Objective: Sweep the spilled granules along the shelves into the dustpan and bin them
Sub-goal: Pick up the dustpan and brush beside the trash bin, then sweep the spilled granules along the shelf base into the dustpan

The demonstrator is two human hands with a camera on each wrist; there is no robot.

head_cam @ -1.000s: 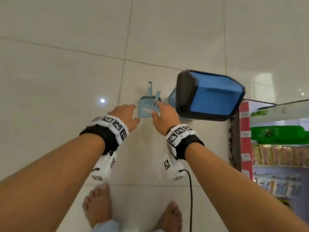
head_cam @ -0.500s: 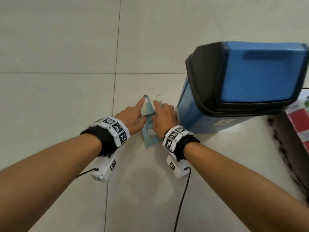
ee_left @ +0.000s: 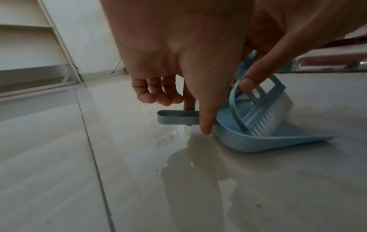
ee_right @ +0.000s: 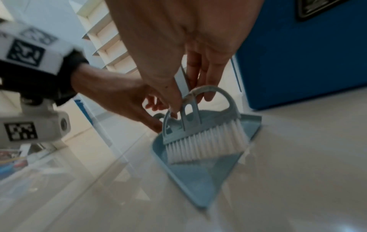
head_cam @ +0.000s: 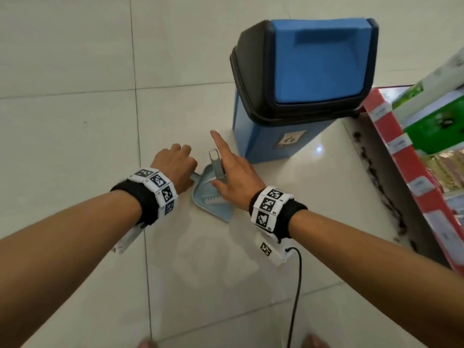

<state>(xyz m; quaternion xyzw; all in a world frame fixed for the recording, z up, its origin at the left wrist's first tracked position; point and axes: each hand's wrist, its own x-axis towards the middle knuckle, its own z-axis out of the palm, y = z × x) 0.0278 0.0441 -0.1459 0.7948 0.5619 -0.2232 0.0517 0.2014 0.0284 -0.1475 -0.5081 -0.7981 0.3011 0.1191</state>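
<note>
A light blue dustpan [head_cam: 216, 209] lies on the tiled floor in front of a blue bin [head_cam: 261, 136] with a black swing lid. My left hand [head_cam: 180, 167] curls over the dustpan's handle [ee_left: 174, 117], thumb in front and index finger behind. My right hand [head_cam: 226, 172] pinches the handle of a blue brush [ee_right: 202, 130]; its index finger points straight out. The brush stands tilted, its white bristles [ee_left: 266, 119] resting inside the pan. Dark granules [head_cam: 369, 162] lie scattered along the base of the shelf at the right.
A red-edged shelf unit [head_cam: 406, 156] with green and yellow packets stands at the right, close to the bin. A black cable [head_cam: 296, 285] hangs from my right wrist. Pale shelving [ee_left: 29, 62] stands further off. My bare toes show at the bottom edge.
The brush lay flat on the dustpan; now my right hand has tipped it upright by its handle. My left hand has curled onto the dustpan handle, which now points left.
</note>
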